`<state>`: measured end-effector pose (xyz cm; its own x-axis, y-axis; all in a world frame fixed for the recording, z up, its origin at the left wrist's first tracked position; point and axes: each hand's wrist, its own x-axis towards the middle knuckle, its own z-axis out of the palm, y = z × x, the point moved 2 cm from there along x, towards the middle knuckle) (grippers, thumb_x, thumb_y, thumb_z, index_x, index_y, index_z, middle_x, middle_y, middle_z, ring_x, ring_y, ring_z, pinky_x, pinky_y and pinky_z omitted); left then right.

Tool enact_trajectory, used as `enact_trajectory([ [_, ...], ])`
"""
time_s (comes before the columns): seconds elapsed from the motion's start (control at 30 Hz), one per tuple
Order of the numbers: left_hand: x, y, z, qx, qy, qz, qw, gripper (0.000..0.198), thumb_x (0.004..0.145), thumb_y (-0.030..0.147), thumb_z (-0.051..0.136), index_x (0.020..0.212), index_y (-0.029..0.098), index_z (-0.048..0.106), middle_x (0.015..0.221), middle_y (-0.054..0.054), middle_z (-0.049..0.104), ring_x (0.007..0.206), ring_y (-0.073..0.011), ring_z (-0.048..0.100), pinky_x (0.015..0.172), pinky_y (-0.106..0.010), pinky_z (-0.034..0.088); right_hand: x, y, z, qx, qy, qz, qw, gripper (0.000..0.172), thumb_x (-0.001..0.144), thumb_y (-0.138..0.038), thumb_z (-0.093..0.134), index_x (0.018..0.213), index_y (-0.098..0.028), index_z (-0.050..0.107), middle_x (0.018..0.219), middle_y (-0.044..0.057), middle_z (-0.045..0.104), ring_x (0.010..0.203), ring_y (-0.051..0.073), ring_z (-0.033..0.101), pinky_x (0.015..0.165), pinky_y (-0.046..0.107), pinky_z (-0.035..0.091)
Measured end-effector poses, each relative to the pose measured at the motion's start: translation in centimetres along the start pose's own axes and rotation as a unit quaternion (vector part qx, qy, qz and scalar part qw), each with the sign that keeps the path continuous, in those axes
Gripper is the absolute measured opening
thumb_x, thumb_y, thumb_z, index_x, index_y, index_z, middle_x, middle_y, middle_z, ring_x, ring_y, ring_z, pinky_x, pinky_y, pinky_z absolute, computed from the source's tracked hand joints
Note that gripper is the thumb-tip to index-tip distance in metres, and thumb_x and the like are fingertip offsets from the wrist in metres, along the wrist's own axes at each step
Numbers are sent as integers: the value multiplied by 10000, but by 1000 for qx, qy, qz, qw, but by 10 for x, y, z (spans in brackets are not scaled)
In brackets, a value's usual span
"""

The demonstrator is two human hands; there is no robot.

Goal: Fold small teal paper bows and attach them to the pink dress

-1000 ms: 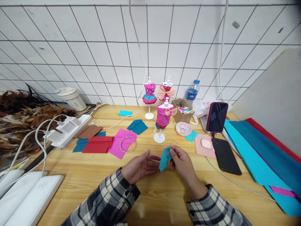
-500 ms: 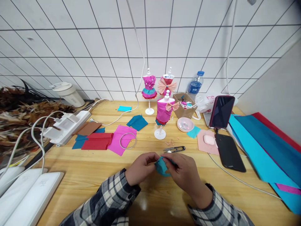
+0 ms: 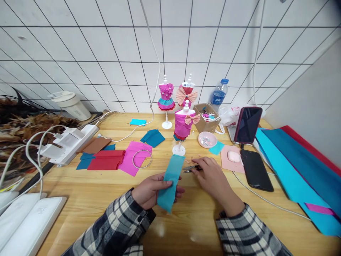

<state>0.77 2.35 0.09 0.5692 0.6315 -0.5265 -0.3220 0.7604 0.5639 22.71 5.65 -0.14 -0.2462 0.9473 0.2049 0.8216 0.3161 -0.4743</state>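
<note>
My left hand [image 3: 149, 190] grips a turquoise strip of fabric [image 3: 172, 174] between the thumb on top and the fingers beneath. The strip is spread out long and tilted, its far end near the base of a small dress form [image 3: 183, 123] in a magenta dress with a peach bow. On the right, my right hand [image 3: 215, 177] has its fingers closed around the handle of a pair of thread snips [image 3: 189, 168], blades pointing left. The hand covers most of the handle. Peach thread scraps [image 3: 189, 159] lie just behind the snips.
Two more dressed forms [image 3: 166, 97] stand behind. Magenta fabric [image 3: 130, 163] with a metal ring [image 3: 134, 164], red fabric [image 3: 105, 160] and teal fabric [image 3: 153, 138] lie left. A pink bowl [image 3: 207, 145], cardboard box [image 3: 205, 125], phones [image 3: 255, 170] and fabric sheets [image 3: 295, 170] are right.
The turquoise fabric, bunched between both hands before, is now spread out in my left hand alone. My right hand has let go of it, moved up and right, and closed on the snips.
</note>
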Motion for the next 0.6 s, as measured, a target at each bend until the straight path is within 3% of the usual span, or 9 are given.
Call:
enact_trajectory([
  [0.13,1,3,-10,-2,61,39,997,329,741,220,740,1037,112,645,866,-142,755,750,-200,720,743,-296,545,-2,10,6,-81,-33,15,996,240,807,-252,631,1045,-224,631,989,85,625,963,264,538,810,387,407],
  [0.27,3,3,-12,18,93,63,993,408,714,231,765,1073,120,606,864,-128,750,746,-181,713,760,-284,542,-2,11,9,-74,-53,31,995,128,798,-265,651,915,-219,629,914,60,634,906,243,548,766,358,392],
  [0.37,2,7,-10,65,112,90,988,464,722,279,756,1121,146,559,876,-103,733,748,-177,698,679,-264,542,-1,14,7,-69,-60,27,995,123,798,-280,653,909,-228,639,916,48,657,901,242,563,755,353,384],
  [0.5,-2,23,-14,212,151,158,953,709,748,369,717,1347,193,381,907,-89,709,815,-221,680,528,-242,510,4,32,-6,-71,-7,66,995,232,867,-341,563,1042,-215,649,953,60,684,895,231,593,759,340,405],
  [0.6,-7,40,-27,304,210,209,905,855,743,403,700,1437,213,238,925,-74,701,789,-224,680,539,-268,516,12,55,-16,-155,60,112,980,282,909,-306,479,1094,-184,653,988,97,677,905,245,581,752,344,404],
])
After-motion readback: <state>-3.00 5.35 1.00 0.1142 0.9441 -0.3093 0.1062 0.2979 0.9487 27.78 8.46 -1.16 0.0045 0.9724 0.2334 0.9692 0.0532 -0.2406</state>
